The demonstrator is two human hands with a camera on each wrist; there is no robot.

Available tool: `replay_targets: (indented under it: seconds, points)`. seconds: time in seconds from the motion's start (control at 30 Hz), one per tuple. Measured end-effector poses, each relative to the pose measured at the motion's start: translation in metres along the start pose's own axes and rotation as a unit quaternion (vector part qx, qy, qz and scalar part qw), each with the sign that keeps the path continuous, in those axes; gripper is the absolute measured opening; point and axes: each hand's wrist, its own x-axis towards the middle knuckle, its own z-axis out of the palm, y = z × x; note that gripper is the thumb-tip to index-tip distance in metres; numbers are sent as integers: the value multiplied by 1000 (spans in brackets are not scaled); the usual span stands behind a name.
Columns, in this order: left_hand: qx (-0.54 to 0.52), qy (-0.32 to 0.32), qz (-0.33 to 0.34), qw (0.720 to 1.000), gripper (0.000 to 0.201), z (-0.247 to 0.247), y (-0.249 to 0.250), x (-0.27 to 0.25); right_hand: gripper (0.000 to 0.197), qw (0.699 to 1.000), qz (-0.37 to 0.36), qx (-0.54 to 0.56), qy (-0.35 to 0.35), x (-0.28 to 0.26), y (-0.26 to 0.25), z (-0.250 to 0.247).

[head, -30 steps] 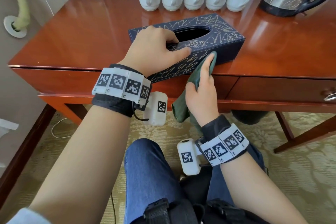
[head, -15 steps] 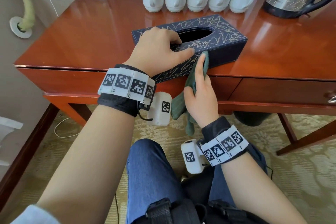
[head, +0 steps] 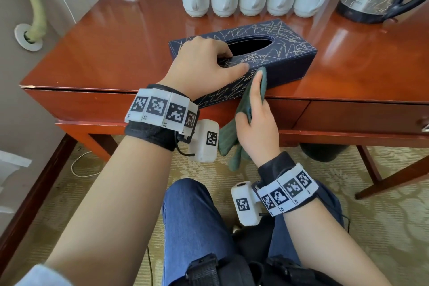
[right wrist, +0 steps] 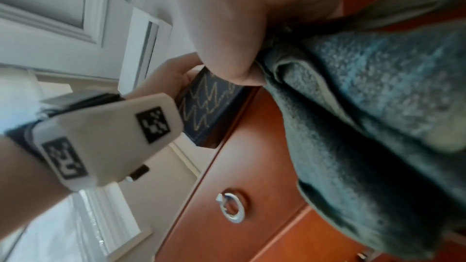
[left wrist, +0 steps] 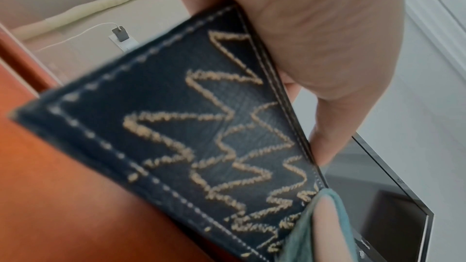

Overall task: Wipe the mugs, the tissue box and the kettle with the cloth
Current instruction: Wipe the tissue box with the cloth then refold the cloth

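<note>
Tissue box (head: 267, 53) lies on the bench (head: 116, 53) near its front edge, close corner overhanging. Long axis runs slantwise, from near-left toward far-right; oval opening faces up. Your left hand (head: 202, 62) clamps the top, fingers curled over it, thumb along the near edge. Your right hand (head: 255, 123) pinches the cloth (head: 229, 139) and presses it flat to the near side wall. Risk: a hard sideways stroke could slide the box off the edge if the left grip slackens.
</note>
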Motion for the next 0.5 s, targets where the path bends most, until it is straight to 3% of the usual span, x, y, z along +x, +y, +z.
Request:
replay_targets:
  seconds: [0.2, 0.4, 0.5]
  points:
    - [5, -9, -8, 1000, 57, -1, 2, 0, 86, 996, 76, 51, 21, 7, 15, -4]
    - [6, -10, -26, 1000, 59, 3, 7, 0, 86, 997, -22, 39, -56, -7, 11, 8]
    - [24, -5, -34, 999, 49, 7, 12, -1, 88, 998, -8, 18, -67, -14, 23, 9]
